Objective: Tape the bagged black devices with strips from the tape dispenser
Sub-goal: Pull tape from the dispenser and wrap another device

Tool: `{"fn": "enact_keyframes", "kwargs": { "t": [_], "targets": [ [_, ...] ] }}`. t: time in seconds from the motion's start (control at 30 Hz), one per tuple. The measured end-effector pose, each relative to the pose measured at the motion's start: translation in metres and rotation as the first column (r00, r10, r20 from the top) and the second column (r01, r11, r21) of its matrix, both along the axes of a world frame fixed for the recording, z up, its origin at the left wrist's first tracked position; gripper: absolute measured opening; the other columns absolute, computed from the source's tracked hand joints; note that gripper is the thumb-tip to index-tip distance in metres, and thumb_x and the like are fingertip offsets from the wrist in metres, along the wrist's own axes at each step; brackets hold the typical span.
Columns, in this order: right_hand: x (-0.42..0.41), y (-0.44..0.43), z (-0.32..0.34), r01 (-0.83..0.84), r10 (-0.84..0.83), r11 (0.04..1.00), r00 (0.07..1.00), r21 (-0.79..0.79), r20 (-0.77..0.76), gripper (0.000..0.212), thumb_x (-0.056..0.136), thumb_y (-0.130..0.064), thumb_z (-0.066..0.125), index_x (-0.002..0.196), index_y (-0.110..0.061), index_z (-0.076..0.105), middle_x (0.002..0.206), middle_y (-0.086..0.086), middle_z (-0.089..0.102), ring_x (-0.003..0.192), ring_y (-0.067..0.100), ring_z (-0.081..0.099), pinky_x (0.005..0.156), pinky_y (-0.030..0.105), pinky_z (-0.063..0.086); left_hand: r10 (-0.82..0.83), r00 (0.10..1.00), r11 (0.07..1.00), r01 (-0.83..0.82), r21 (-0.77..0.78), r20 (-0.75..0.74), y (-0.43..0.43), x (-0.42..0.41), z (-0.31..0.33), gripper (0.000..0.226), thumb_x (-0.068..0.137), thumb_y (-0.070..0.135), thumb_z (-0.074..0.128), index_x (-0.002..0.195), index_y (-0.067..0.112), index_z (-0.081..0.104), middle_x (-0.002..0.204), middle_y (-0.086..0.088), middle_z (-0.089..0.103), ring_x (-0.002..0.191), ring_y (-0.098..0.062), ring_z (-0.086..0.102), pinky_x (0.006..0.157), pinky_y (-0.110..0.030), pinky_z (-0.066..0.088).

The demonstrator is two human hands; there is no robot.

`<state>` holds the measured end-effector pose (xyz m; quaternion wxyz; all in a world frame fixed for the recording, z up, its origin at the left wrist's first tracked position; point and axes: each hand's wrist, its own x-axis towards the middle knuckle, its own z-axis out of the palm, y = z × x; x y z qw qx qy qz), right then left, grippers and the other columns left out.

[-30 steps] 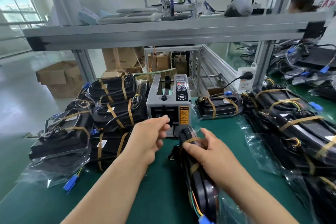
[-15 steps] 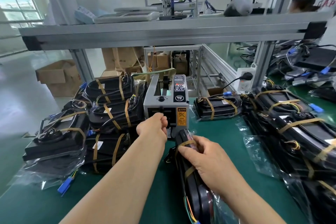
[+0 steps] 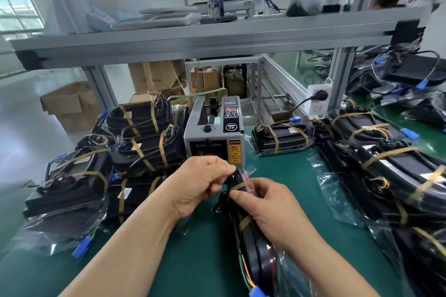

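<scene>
Head view, bench level. I see both hands meeting at the far end of one bagged device [image 3: 251, 251], which stands on edge on the green mat [image 3: 193, 260] and runs from the near edge toward the dispenser [image 3: 214, 137].

Left hand [image 3: 202, 183]: fingers curled, pinching the device's far end. I cannot tell whether a loose piece of tape is between the fingertips.

Right hand [image 3: 268, 210]: wrapped around the device from the right, thumb lying just beside a tan strip [image 3: 241, 185] that bands the far end. A second strip [image 3: 245, 220] crosses the body just below, at the palm.

Coloured wires and a blue plug [image 3: 259, 293] hang off the device's near end.

The dispenser is grey, upright, just behind the hands, with its orange caution label facing me.

Left of it is a stack [image 3: 144, 137] of bagged, banded units. Right of it, one banded unit [image 3: 282, 135] lies flat, and a row [image 3: 391, 166] of more runs down the right edge.

Metal shelf [image 3: 217, 34] overhead. Socket block [image 3: 318, 101] on the post, with one plug in it. Cardboard boxes [image 3: 70, 103] are on the floor behind.
</scene>
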<state>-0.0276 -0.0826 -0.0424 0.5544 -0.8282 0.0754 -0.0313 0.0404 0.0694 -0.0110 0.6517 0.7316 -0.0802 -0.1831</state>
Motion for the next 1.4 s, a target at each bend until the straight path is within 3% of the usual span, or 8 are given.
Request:
{"fn": "enact_keyframes", "kwargs": {
  "t": [0.07,0.37,0.67,0.87,1.0,1.13,1.27,1.4],
  "targets": [
    [-0.001,0.001,0.002,-0.004,0.004,1.0,1.0,0.008,0.001,0.019,0.083,-0.041,0.075,0.091,-0.024,0.071,0.082,-0.006,0.073,0.079,0.009,0.067,0.065,0.019,0.048,0.006,0.999,0.999,-0.008,0.05,0.035,-0.002,0.0,0.002,0.024,0.087,0.014,0.069,0.065,0.019,0.06,0.054,0.003,0.045,0.047,-0.01,0.034,0.05,-0.022,0.028],
    [-0.002,0.005,0.004,0.006,-0.004,0.998,1.0,0.065,-0.023,0.019,0.082,-0.038,0.076,0.092,-0.022,0.071,0.085,-0.002,0.075,0.083,0.018,0.072,0.079,0.037,0.058,0.054,0.995,0.992,-0.064,0.111,0.086,-0.006,0.001,0.001,0.025,0.085,0.008,0.071,0.063,0.014,0.061,0.046,0.002,0.041,0.043,-0.01,0.031,0.046,-0.021,0.026],
    [-0.002,0.004,0.003,0.004,-0.003,0.997,1.0,0.08,-0.018,0.018,0.082,-0.038,0.077,0.092,-0.024,0.071,0.085,-0.002,0.076,0.081,0.017,0.072,0.078,0.037,0.059,0.068,0.985,0.988,-0.088,0.125,0.156,-0.006,0.006,-0.008,0.034,0.082,0.009,0.074,0.052,0.02,0.064,0.045,0.006,0.049,0.038,-0.004,0.038,0.041,-0.016,0.033],
    [-0.001,0.002,0.002,0.002,-0.002,0.998,1.0,0.061,-0.006,0.018,0.081,-0.039,0.076,0.091,-0.024,0.071,0.083,-0.002,0.075,0.08,0.016,0.071,0.071,0.03,0.055,0.153,0.947,0.971,-0.196,0.133,0.283,-0.01,0.007,-0.018,0.016,0.079,0.013,0.079,0.073,0.015,0.064,0.045,0.016,0.052,0.038,0.004,0.042,0.04,-0.008,0.033],
    [0.0,0.002,0.002,-0.003,0.003,1.0,1.0,0.012,0.002,0.02,0.081,-0.042,0.075,0.09,-0.025,0.07,0.08,-0.005,0.073,0.077,0.013,0.069,0.066,0.024,0.052,0.222,0.954,0.97,-0.237,0.05,0.201,-0.017,0.006,-0.02,0.011,0.082,0.014,0.075,0.074,0.013,0.068,0.052,0.011,0.06,0.04,0.004,0.048,0.042,-0.01,0.038],
    [0.0,0.002,0.002,-0.016,0.017,0.999,1.0,-0.028,0.014,0.021,0.082,-0.043,0.074,0.09,-0.023,0.07,0.08,-0.005,0.072,0.077,0.012,0.066,0.064,0.023,0.049,0.244,0.969,0.97,-0.244,-0.025,0.045,-0.022,0.007,-0.021,0.016,0.085,0.022,0.075,0.074,0.012,0.07,0.068,-0.005,0.07,0.06,-0.013,0.061,0.054,-0.024,0.05],
    [0.0,0.001,0.004,-0.009,0.009,1.0,1.0,0.002,0.011,0.021,0.083,-0.041,0.074,0.09,-0.022,0.071,0.083,-0.004,0.073,0.082,0.015,0.068,0.074,0.03,0.053,0.184,0.982,0.98,-0.186,-0.071,-0.034,-0.017,0.001,-0.022,0.014,0.083,0.022,0.077,0.083,0.01,0.071,0.071,-0.007,0.07,0.055,-0.013,0.061,0.049,-0.023,0.05],
    [-0.001,0.001,0.004,-0.01,0.01,1.0,1.0,0.027,0.002,0.021,0.081,-0.041,0.075,0.088,-0.021,0.071,0.082,-0.004,0.073,0.082,0.016,0.068,0.075,0.031,0.053,0.106,0.989,0.988,-0.116,-0.1,-0.1,-0.008,-0.003,-0.02,0.021,0.079,0.016,0.079,0.097,0.007,0.071,0.085,-0.013,0.071,0.072,-0.023,0.061,0.061,-0.03,0.051]
  ]
}}
